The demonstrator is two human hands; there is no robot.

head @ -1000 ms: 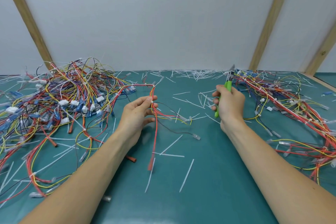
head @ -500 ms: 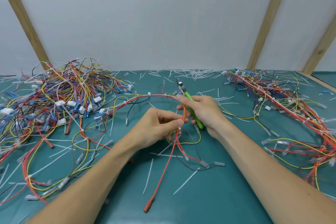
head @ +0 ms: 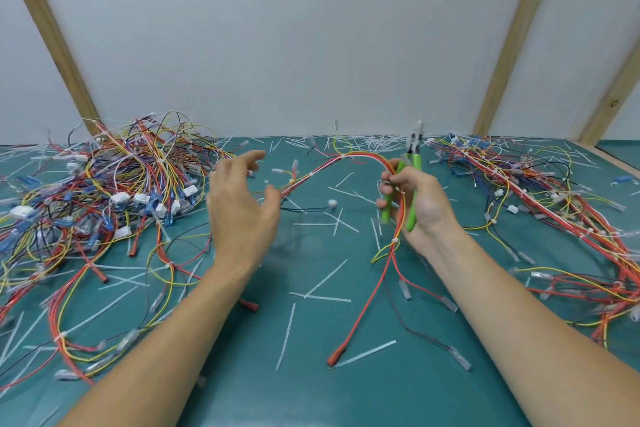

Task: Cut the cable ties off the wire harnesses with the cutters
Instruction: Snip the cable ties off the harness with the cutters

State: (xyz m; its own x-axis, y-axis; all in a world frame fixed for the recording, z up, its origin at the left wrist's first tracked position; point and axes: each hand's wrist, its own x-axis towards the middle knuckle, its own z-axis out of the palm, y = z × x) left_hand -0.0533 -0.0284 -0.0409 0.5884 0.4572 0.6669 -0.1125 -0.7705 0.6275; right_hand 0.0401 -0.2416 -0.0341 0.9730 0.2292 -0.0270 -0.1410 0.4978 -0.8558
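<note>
A harness of red, orange and yellow wires point(head: 349, 157) arches over the green mat between my hands. White cable ties sit on it at the top of the arch point(head: 343, 156) and below my right hand point(head: 394, 240). My right hand point(head: 424, 208) grips the green-handled cutters point(head: 413, 199), jaws pointing up, and the harness strands run through the same grip. A red terminal point(head: 336, 356) at the harness end lies on the mat. My left hand point(head: 242, 208) hovers with spread fingers beside the harness's left end, blurred, holding nothing.
A big tangle of harnesses point(head: 114, 191) fills the left of the mat point(head: 311, 392), and a second pile point(head: 540, 204) stretches along the right. Cut white tie strips point(head: 320, 296) lie scattered over the middle and back. A white wall with wooden posts point(head: 512, 45) closes the back.
My left hand has let go of the harness and pulled away to the left, fingers spread. My right hand has carried the cutters and harness to the right, jaws now upright.
</note>
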